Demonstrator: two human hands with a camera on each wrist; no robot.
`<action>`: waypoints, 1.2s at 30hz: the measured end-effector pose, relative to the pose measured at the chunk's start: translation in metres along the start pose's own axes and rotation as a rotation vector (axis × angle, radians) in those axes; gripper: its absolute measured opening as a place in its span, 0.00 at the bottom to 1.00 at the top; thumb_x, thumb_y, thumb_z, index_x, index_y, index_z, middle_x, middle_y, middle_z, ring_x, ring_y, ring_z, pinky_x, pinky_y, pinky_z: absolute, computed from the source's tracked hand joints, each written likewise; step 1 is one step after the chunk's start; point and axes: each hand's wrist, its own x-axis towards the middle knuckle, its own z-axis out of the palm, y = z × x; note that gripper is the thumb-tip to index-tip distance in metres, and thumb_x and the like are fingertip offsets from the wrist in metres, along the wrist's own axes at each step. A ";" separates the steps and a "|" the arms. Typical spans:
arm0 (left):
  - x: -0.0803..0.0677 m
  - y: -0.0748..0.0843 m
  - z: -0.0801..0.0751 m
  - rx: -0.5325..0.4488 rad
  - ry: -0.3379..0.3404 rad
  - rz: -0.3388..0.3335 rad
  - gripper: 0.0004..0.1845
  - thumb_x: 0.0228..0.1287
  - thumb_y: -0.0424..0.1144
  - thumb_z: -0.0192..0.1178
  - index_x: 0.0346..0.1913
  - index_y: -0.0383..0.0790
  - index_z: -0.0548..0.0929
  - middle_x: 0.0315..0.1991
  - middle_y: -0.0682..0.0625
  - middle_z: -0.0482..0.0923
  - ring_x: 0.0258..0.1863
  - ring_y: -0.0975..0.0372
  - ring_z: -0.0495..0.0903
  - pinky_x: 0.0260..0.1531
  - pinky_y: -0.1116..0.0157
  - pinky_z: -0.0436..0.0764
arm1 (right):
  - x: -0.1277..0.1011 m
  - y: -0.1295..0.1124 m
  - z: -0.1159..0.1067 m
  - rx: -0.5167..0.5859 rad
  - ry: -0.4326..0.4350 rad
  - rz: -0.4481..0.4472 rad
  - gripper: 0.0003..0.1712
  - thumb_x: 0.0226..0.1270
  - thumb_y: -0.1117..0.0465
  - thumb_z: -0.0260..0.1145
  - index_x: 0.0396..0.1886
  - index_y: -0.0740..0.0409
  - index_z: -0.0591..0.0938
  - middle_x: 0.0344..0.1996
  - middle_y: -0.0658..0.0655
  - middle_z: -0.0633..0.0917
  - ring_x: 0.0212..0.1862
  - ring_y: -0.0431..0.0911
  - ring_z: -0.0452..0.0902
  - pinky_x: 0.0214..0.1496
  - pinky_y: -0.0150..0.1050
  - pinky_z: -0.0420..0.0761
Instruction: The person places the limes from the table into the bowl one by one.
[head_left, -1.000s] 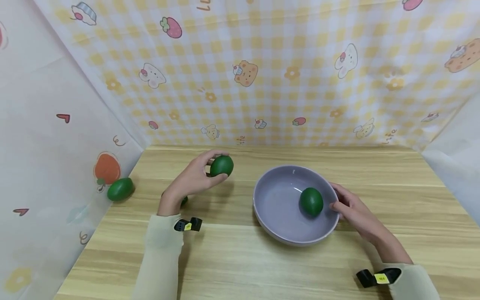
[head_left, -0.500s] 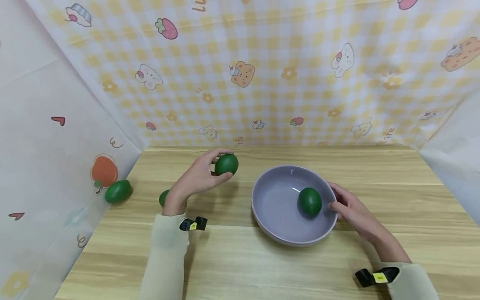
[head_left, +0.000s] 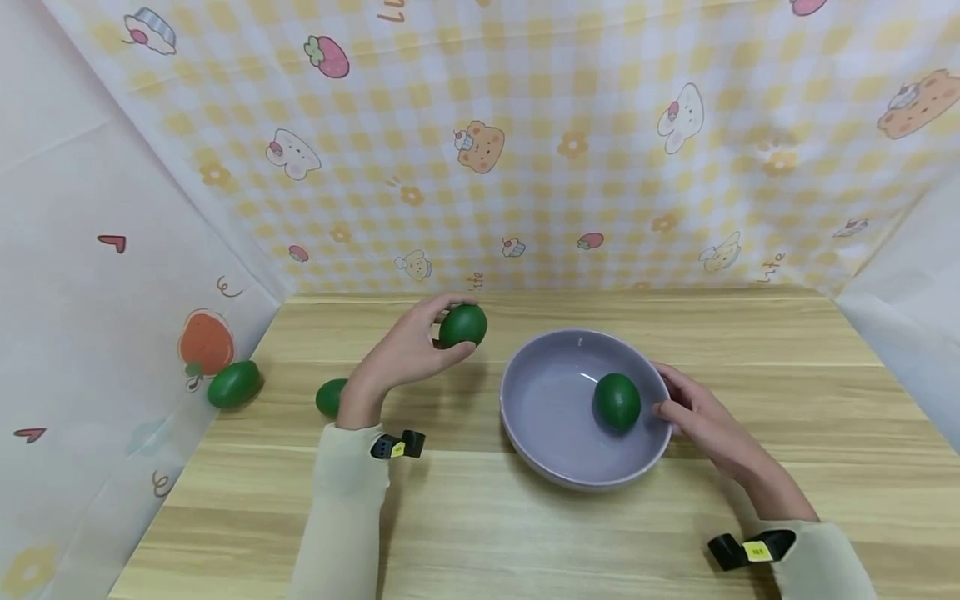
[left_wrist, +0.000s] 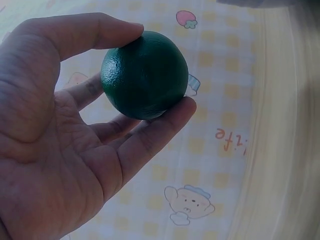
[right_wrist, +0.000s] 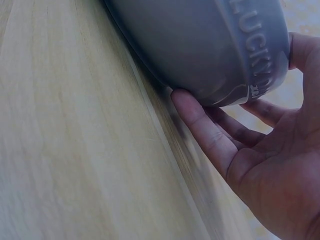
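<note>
My left hand (head_left: pixel 411 350) holds a dark green lime (head_left: pixel 463 326) above the table, left of the bowl. In the left wrist view the thumb presses one side of that lime (left_wrist: pixel 145 75) and the fingertips the other. A grey-purple bowl (head_left: pixel 536 446) stands on the table with one lime (head_left: pixel 617 402) inside, toward its right wall. My right hand (head_left: pixel 701 417) grips the bowl's right side, thumb over the rim and fingers outside. The right wrist view has those fingers under the curved wall, near raised lettering on the bowl (right_wrist: pixel 200 55).
Another lime (head_left: pixel 331 398) lies on the wooden table (head_left: pixel 465 533), partly hidden by my left wrist. One more lime (head_left: pixel 235 385) rests at the table's left edge, against the white side wall (head_left: pixel 90 333). A yellow checked cloth (head_left: pixel 540 192) hangs behind the table.
My left hand has moved to the right with its lime, closer to the bowl. The lime on the table behind my left wrist has come more into view. My right hand stays on the bowl.
</note>
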 end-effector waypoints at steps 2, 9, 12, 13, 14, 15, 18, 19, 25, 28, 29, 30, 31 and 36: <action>0.002 0.002 0.002 -0.009 0.001 0.004 0.30 0.68 0.38 0.70 0.71 0.51 0.76 0.68 0.48 0.76 0.66 0.46 0.79 0.49 0.54 0.89 | 0.000 0.000 0.000 0.003 -0.001 0.003 0.37 0.78 0.67 0.54 0.84 0.62 0.59 0.75 0.75 0.68 0.56 0.33 0.78 0.48 0.36 0.87; 0.006 0.010 0.008 -0.035 -0.002 0.009 0.30 0.68 0.38 0.71 0.71 0.53 0.76 0.70 0.49 0.74 0.66 0.47 0.78 0.51 0.54 0.89 | 0.000 -0.002 0.000 -0.005 -0.005 0.005 0.36 0.78 0.66 0.53 0.83 0.62 0.59 0.75 0.75 0.68 0.57 0.34 0.77 0.49 0.36 0.87; 0.008 0.014 0.009 -0.041 -0.001 0.021 0.29 0.68 0.37 0.71 0.70 0.53 0.77 0.70 0.49 0.74 0.65 0.47 0.78 0.51 0.54 0.89 | 0.000 -0.001 -0.001 -0.008 -0.001 0.004 0.36 0.78 0.66 0.53 0.83 0.61 0.59 0.75 0.74 0.68 0.57 0.34 0.78 0.50 0.36 0.87; 0.008 0.015 0.010 -0.041 -0.002 0.025 0.29 0.68 0.37 0.71 0.70 0.53 0.77 0.70 0.49 0.74 0.65 0.47 0.78 0.51 0.55 0.89 | 0.000 -0.001 -0.001 -0.008 0.000 -0.001 0.36 0.79 0.66 0.53 0.83 0.62 0.59 0.75 0.75 0.68 0.57 0.35 0.77 0.50 0.36 0.87; 0.009 0.016 0.011 -0.040 -0.004 0.027 0.29 0.68 0.37 0.71 0.70 0.53 0.77 0.69 0.49 0.74 0.65 0.47 0.78 0.50 0.55 0.89 | 0.000 -0.002 -0.001 -0.004 -0.001 0.000 0.36 0.79 0.66 0.53 0.83 0.62 0.59 0.74 0.75 0.68 0.57 0.35 0.77 0.50 0.36 0.87; 0.009 0.016 0.011 -0.034 -0.006 0.030 0.29 0.68 0.37 0.71 0.70 0.52 0.76 0.69 0.49 0.74 0.65 0.47 0.78 0.50 0.55 0.89 | -0.001 -0.001 -0.001 -0.003 -0.001 0.000 0.36 0.79 0.66 0.53 0.83 0.62 0.59 0.74 0.75 0.68 0.58 0.36 0.77 0.50 0.36 0.87; 0.010 0.017 0.013 -0.020 -0.013 0.033 0.29 0.68 0.37 0.71 0.71 0.52 0.76 0.69 0.49 0.74 0.65 0.46 0.78 0.49 0.55 0.89 | -0.001 -0.001 -0.001 0.002 -0.003 0.002 0.36 0.79 0.66 0.53 0.83 0.62 0.59 0.74 0.75 0.69 0.58 0.38 0.77 0.50 0.37 0.87; 0.010 0.017 0.014 -0.017 -0.014 0.033 0.29 0.69 0.37 0.71 0.71 0.52 0.76 0.68 0.49 0.74 0.65 0.46 0.78 0.49 0.55 0.90 | -0.001 -0.001 -0.001 0.003 -0.003 0.003 0.36 0.79 0.66 0.53 0.83 0.62 0.59 0.74 0.75 0.69 0.59 0.39 0.78 0.50 0.37 0.88; 0.009 0.020 0.015 -0.021 -0.004 0.042 0.29 0.68 0.37 0.71 0.70 0.52 0.76 0.68 0.49 0.75 0.65 0.47 0.79 0.49 0.55 0.90 | 0.000 -0.001 -0.001 -0.006 0.005 -0.003 0.36 0.78 0.66 0.53 0.84 0.61 0.59 0.74 0.74 0.69 0.59 0.45 0.78 0.49 0.37 0.88; 0.009 0.021 0.015 -0.026 -0.006 0.045 0.29 0.68 0.37 0.71 0.70 0.52 0.76 0.69 0.49 0.74 0.65 0.47 0.79 0.49 0.55 0.90 | 0.000 -0.001 -0.001 -0.005 0.002 0.002 0.37 0.78 0.66 0.53 0.84 0.61 0.59 0.74 0.74 0.69 0.59 0.42 0.78 0.49 0.36 0.88; 0.009 0.021 0.015 -0.025 -0.007 0.046 0.30 0.68 0.37 0.71 0.71 0.52 0.76 0.69 0.48 0.74 0.65 0.47 0.79 0.49 0.55 0.90 | 0.000 -0.001 -0.001 -0.004 0.000 0.002 0.37 0.78 0.66 0.53 0.84 0.61 0.59 0.75 0.74 0.69 0.59 0.41 0.78 0.49 0.36 0.87; 0.008 0.022 0.015 -0.023 -0.008 0.044 0.30 0.68 0.37 0.71 0.71 0.52 0.76 0.69 0.48 0.74 0.65 0.47 0.79 0.49 0.55 0.90 | 0.000 -0.001 -0.001 -0.002 -0.002 0.002 0.37 0.78 0.66 0.53 0.84 0.61 0.59 0.75 0.74 0.69 0.59 0.40 0.78 0.49 0.36 0.87; 0.008 0.022 0.015 -0.021 -0.007 0.043 0.30 0.68 0.37 0.71 0.71 0.52 0.76 0.69 0.48 0.73 0.65 0.47 0.79 0.50 0.55 0.90 | 0.000 -0.001 -0.001 -0.002 -0.004 0.001 0.37 0.78 0.66 0.53 0.84 0.61 0.59 0.75 0.74 0.68 0.59 0.40 0.77 0.50 0.36 0.87; 0.006 0.026 0.015 0.011 0.006 0.037 0.30 0.68 0.38 0.71 0.71 0.52 0.76 0.69 0.48 0.73 0.63 0.49 0.79 0.51 0.55 0.88 | -0.001 -0.001 -0.001 0.002 -0.004 0.000 0.37 0.78 0.66 0.53 0.84 0.61 0.59 0.75 0.75 0.68 0.58 0.36 0.76 0.50 0.34 0.86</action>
